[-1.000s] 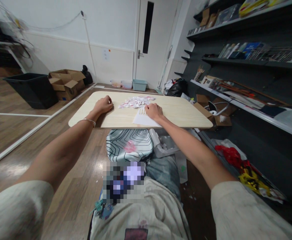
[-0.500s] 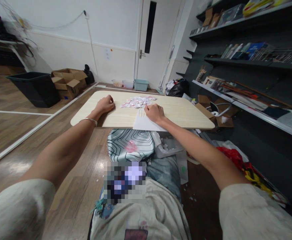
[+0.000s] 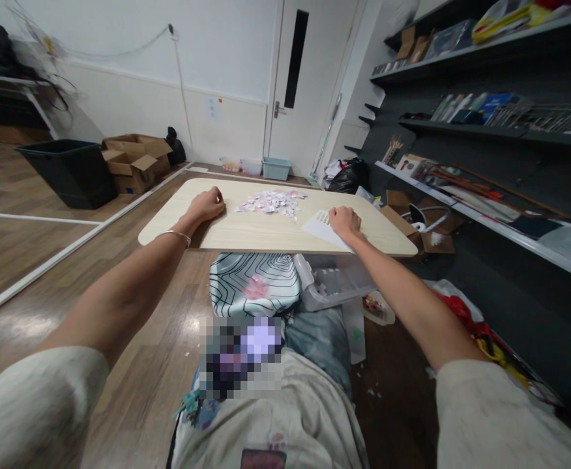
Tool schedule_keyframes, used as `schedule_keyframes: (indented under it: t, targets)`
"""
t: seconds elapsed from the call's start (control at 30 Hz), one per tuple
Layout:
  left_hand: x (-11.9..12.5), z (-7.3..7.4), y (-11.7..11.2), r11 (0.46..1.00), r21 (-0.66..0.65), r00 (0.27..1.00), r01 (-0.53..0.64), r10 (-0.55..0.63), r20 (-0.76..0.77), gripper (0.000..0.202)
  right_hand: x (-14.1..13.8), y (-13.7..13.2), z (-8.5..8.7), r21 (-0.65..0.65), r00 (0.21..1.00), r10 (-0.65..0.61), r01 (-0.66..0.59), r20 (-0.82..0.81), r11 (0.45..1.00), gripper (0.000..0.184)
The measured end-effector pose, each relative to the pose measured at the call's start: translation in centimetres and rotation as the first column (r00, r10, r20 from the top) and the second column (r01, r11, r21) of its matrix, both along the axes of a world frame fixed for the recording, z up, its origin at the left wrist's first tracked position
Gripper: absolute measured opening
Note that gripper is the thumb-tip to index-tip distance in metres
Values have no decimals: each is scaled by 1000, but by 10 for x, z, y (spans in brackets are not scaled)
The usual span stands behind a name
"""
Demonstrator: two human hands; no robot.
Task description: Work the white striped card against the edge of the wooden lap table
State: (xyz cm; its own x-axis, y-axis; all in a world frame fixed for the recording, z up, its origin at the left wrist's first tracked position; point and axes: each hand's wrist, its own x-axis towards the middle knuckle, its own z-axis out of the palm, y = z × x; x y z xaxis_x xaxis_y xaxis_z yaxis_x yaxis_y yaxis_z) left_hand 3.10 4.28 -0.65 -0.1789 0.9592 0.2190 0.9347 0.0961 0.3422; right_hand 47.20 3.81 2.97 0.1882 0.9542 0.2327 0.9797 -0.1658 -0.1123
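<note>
A pile of small white and pinkish paper pieces (image 3: pixel 270 201) lies on the pale wooden tabletop (image 3: pixel 251 233). Left of the pile, my left hand (image 3: pixel 208 204) rests on the table with its fingers curled together; whatever they may hold is hidden. My right hand (image 3: pixel 346 223) is closed at the far right part of a white sheet (image 3: pixel 321 232), which lies to the right of the pile. Several small pale strips or slots show along the sheet's far end. The palm and forearm cover the rest of that side.
Below the table edge, a clear plastic box (image 3: pixel 334 296) and a patterned grey-white cloth item (image 3: pixel 253 283) are near my lap. A phone-like lit screen (image 3: pixel 261 342), partly pixelated, lies on me. Dark shelves (image 3: pixel 485 137) line the right; a black bin (image 3: pixel 70 172) stands left.
My right hand has moved to the right across the table, and the white sheet has come with it, away from the paper pile. My left hand has stayed in place.
</note>
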Motion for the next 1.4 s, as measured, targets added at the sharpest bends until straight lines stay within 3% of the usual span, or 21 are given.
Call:
schedule_keyframes:
  t: [0.3, 0.67, 1.03, 1.4]
  targets:
    - [0, 1, -2, 1000, 2, 1000, 1, -1, 9, 46, -29, 24, 0, 3, 999, 3, -3, -36, 1000, 60]
    - [0, 1, -2, 1000, -6, 1000, -3, 3, 15, 51, -68, 2, -2, -45, 987, 161, -161, 0, 986, 61]
    - [2, 3, -3, 1000, 10, 999, -12, 11, 48, 56, -76, -13, -2, -47, 983, 186, -186, -7, 981, 59]
    - [1, 2, -3, 1000, 1, 999, -24, 24, 35, 53, -82, 1, -1, -50, 983, 186, -186, -1, 981, 60]
